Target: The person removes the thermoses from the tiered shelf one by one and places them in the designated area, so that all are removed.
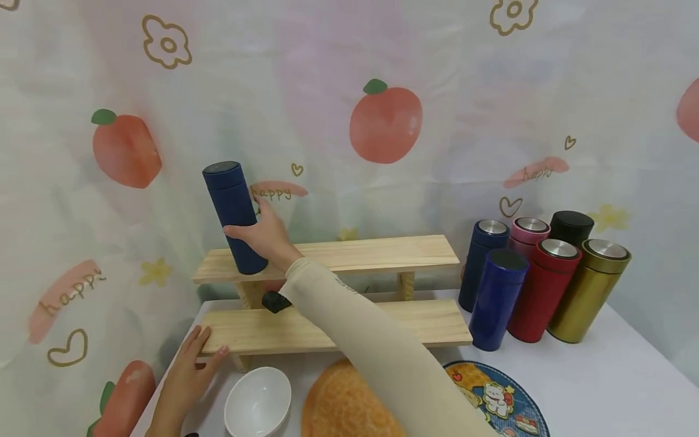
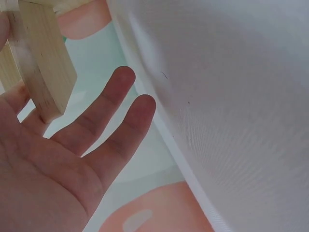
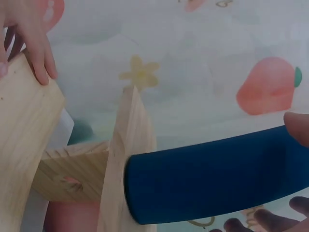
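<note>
A navy blue thermos bottle [image 1: 232, 200] stands on the upper wooden shelf [image 1: 377, 252], near its left end. My right hand [image 1: 267, 233] holds it, thumb across the front and fingers at the far side. In the right wrist view the bottle's base [image 3: 140, 188] meets the shelf board, and the thumb [image 3: 297, 128] lies over its side. My left hand [image 1: 188, 370] rests at the left end of the lower wooden shelf [image 1: 246, 334], thumb at the front edge. Two straight fingers [image 2: 108, 121] extend past the board [image 2: 46, 53] in the left wrist view.
Several thermos bottles stand together at the right, among them a red one [image 1: 546, 291], a gold one [image 1: 590, 291] and a blue one [image 1: 499, 300]. In front of the shelves lie a white bowl [image 1: 258, 400], a round orange-brown mat [image 1: 338, 406] and a patterned blue mat [image 1: 524, 388].
</note>
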A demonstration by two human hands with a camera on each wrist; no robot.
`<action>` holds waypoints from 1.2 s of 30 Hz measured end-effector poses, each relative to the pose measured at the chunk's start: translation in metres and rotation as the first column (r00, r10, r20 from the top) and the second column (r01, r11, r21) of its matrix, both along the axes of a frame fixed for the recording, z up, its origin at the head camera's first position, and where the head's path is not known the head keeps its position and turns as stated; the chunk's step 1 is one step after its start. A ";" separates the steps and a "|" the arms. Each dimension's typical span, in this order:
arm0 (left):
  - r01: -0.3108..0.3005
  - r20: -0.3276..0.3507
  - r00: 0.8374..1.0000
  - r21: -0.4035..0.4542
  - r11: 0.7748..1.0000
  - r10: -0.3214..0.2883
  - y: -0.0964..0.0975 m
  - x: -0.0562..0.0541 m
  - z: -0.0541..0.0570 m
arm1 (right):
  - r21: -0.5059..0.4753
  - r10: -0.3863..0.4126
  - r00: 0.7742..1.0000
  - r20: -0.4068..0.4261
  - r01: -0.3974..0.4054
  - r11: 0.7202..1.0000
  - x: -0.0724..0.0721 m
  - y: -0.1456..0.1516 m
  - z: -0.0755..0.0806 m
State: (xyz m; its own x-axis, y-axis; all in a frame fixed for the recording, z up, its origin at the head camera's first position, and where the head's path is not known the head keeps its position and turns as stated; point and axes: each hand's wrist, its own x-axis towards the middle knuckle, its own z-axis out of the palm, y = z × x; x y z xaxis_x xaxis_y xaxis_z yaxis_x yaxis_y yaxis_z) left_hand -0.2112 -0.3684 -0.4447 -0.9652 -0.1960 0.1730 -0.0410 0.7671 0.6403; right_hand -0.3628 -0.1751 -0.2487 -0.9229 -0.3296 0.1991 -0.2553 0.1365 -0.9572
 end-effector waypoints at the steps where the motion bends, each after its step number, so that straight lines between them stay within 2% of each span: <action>1: 0.000 0.009 1.000 0.005 1.000 0.000 0.000 0.000 0.000 | -0.002 -0.002 1.000 -0.003 0.002 1.000 -0.001 -0.001 0.001; 8: -0.007 -0.025 1.000 -0.002 1.000 0.007 0.000 -0.002 -0.004 | -0.011 -0.007 0.999 -0.045 0.007 1.000 -0.005 -0.008 -0.001; 13: -0.004 -0.004 1.000 0.013 1.000 0.004 0.004 -0.002 -0.008 | -0.024 -0.029 0.999 -0.037 0.029 0.999 -0.008 -0.009 -0.009; 20: -0.014 -0.011 1.000 0.007 1.000 0.014 0.001 -0.002 -0.007 | -0.055 0.010 0.998 -0.064 -0.013 0.998 -0.005 -0.001 -0.010; 30: -0.009 -0.051 0.999 -0.009 1.000 0.009 -0.001 0.000 -0.003 | -0.095 0.121 0.991 -0.052 -0.125 0.988 0.005 0.030 -0.002; 36: -0.010 -0.016 1.000 -0.003 1.000 0.010 0.000 0.000 -0.002 | -0.126 0.155 0.987 -0.029 -0.158 0.979 0.011 0.059 -0.003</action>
